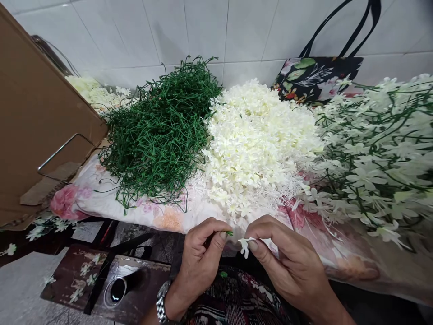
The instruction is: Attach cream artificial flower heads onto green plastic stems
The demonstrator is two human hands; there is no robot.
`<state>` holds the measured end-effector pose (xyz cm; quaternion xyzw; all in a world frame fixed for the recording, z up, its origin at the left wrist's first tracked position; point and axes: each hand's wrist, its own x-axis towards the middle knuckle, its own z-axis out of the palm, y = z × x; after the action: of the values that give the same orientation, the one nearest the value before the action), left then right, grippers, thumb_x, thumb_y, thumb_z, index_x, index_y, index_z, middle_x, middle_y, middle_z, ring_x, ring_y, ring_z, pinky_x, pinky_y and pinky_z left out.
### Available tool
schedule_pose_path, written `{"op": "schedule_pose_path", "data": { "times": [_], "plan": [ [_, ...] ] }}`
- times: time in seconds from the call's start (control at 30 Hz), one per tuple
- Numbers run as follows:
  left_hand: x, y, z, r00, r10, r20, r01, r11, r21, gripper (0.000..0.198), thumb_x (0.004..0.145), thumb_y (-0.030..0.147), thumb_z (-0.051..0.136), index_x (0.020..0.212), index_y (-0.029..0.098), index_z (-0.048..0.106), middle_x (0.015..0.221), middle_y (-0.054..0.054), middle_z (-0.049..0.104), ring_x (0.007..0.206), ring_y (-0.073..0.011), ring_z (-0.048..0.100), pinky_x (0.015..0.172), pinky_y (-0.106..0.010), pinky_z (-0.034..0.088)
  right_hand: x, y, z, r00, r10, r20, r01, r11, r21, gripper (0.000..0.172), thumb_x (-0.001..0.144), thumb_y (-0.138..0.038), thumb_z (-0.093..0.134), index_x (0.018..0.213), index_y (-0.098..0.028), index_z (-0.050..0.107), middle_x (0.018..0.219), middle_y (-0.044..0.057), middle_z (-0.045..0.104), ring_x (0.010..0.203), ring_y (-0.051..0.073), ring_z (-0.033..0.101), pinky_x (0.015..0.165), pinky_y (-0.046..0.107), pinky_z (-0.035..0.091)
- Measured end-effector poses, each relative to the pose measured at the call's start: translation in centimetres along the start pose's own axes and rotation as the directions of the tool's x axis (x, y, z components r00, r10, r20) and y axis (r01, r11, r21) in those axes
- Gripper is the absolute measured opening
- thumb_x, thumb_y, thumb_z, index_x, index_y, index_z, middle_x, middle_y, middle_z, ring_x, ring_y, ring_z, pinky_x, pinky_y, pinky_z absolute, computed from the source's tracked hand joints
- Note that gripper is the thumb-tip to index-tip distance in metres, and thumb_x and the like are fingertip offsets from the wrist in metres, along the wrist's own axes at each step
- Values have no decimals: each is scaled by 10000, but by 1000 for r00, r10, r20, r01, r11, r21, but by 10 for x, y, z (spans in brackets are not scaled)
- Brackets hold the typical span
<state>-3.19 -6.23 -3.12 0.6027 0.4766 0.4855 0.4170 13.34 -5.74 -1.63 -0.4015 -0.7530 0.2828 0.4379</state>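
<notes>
My left hand is pinched shut on a thin green plastic stem, whose tip pokes out beside the thumb. My right hand is pinched on a small white artificial flower. The stem tip and the flower sit a few centimetres apart, just in front of the floral cloth. Behind the hands lie a tangled heap of green stems and a heap of loose white flowers. A wristwatch is on my left wrist.
Assembled sprays of white flowers on green stems fill the right side. A brown cardboard sheet leans at the left. A dark floral bag stands against the tiled wall. More white flowers lie behind the cardboard. Stray flowers dot the floor.
</notes>
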Motion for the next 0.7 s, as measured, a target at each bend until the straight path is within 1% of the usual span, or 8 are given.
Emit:
{"op": "schedule_pose_path", "data": {
  "times": [0.1, 0.2, 0.33, 0.43, 0.53, 0.63, 0.7],
  "plan": [
    [-2, 0, 0, 999, 36, 9, -36, 999, -24, 138, 846, 129, 519, 794, 174, 640, 622, 33, 551, 542, -79, 483, 510, -170, 377, 2, -2, 3, 1000, -21, -8, 21, 1000, -21, 76, 878, -118, 489, 828, -174, 501, 697, -10, 511, 635, 78, 496, 564, 193, 410],
    [-3, -1, 0, 995, 103, 15, -103, 995, 10, 137, 844, 107, 520, 808, 176, 632, 630, 34, 546, 547, -76, 476, 513, -166, 375, 3, -3, 3, 999, -35, 23, 36, 999, -34, 84, 874, -101, 483, 832, -172, 498, 697, -10, 502, 627, 76, 489, 557, 191, 406],
    [-2, -2, 0, 977, 211, 38, -214, 972, 100, 147, 839, 70, 506, 831, 170, 614, 610, 37, 513, 533, -74, 459, 501, -169, 358, 3, -3, 1, 996, -62, 58, 67, 994, -82, 85, 870, -84, 474, 847, -162, 499, 708, 3, 502, 640, 88, 487, 566, 203, 414],
    [-2, 0, -1, 962, 259, 81, -271, 939, 212, 151, 831, 50, 493, 834, 158, 599, 602, 28, 507, 548, -89, 459, 521, -189, 363, 3, -2, 1, 993, -95, 70, 105, 984, -143, 89, 870, -76, 464, 847, -149, 511, 701, 15, 504, 652, 104, 482, 578, 219, 419],
    [-2, 4, -2, 960, 243, 138, -275, 909, 312, 165, 823, 33, 474, 791, 150, 586, 610, 8, 527, 582, -111, 474, 561, -218, 379, 2, 1, 3, 988, -130, 80, 144, 969, -200, 102, 865, -57, 457, 854, -136, 521, 713, 31, 521, 681, 119, 490, 607, 236, 428],
    [-1, 7, -2, 969, 179, 170, -224, 927, 302, 195, 830, 19, 437, 777, 147, 575, 645, -6, 532, 604, -112, 494, 563, -215, 386, -1, 4, 8, 984, -171, 55, 179, 949, -259, 107, 854, -43, 460, 853, -131, 522, 722, 43, 531, 691, 132, 496, 613, 252, 433],
    [-1, 6, -1, 977, 138, 163, -180, 943, 279, 207, 835, 15, 424, 772, 148, 569, 656, -5, 522, 616, -110, 501, 565, -209, 387, -3, 6, 11, 979, -202, 32, 202, 932, -300, 112, 849, -36, 458, 863, -127, 523, 727, 50, 536, 699, 143, 501, 617, 265, 438]
  ]
}}
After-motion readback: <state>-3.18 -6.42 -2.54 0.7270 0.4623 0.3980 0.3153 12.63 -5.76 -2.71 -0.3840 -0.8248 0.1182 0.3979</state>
